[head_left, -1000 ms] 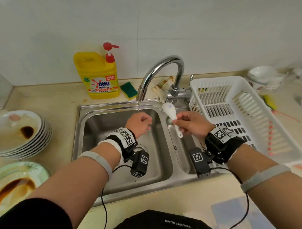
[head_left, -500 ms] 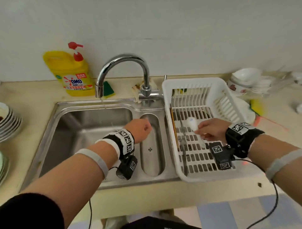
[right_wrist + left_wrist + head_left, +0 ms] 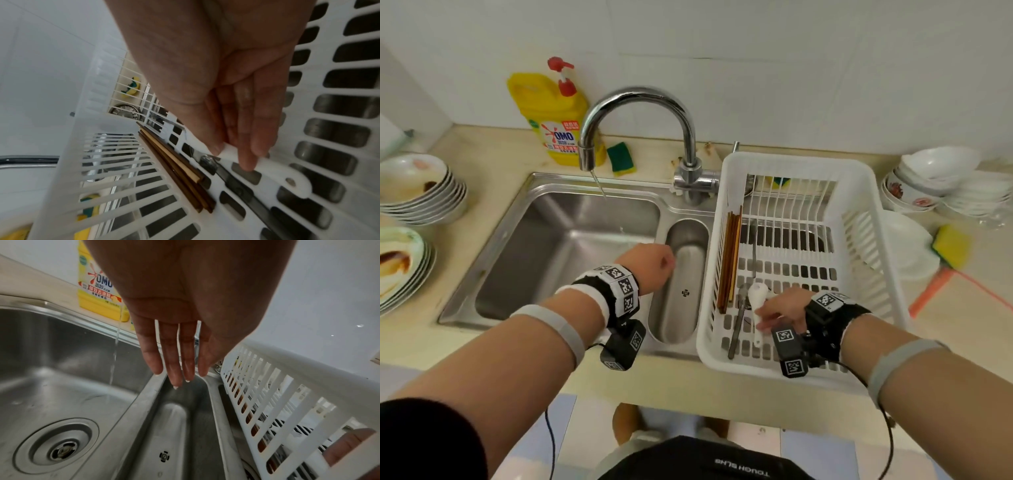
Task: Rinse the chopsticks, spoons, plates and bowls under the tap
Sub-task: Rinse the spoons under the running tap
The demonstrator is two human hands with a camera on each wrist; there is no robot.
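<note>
My right hand [image 3: 774, 313] is low inside the white basket [image 3: 791, 159], its thumb and fingertips pinching the handle of a white spoon [image 3: 756, 294] that lies on the basket floor. The right wrist view shows the hand [image 3: 231, 157] on that spoon [image 3: 296, 183], beside a metal spoon [image 3: 236, 180] and brown chopsticks [image 3: 179, 170]. The chopsticks [image 3: 729, 260] lie along the basket's left wall. My left hand [image 3: 654, 267] hangs empty over the narrow middle basin, fingers [image 3: 176, 369] straight. Water runs from the tap [image 3: 640, 99].
Dirty plates [image 3: 417, 185] are stacked on the counter left of the sink [image 3: 571, 246]. Bowls [image 3: 935, 171] stand at the back right. A yellow detergent bottle [image 3: 554, 120] and a sponge [image 3: 621, 159] sit behind the sink; another sponge [image 3: 952, 246] lies right of the basket.
My right hand carried the white spoon from beside the tap into the basket and lowered it to the floor. The left hand stayed near the sink divider.
</note>
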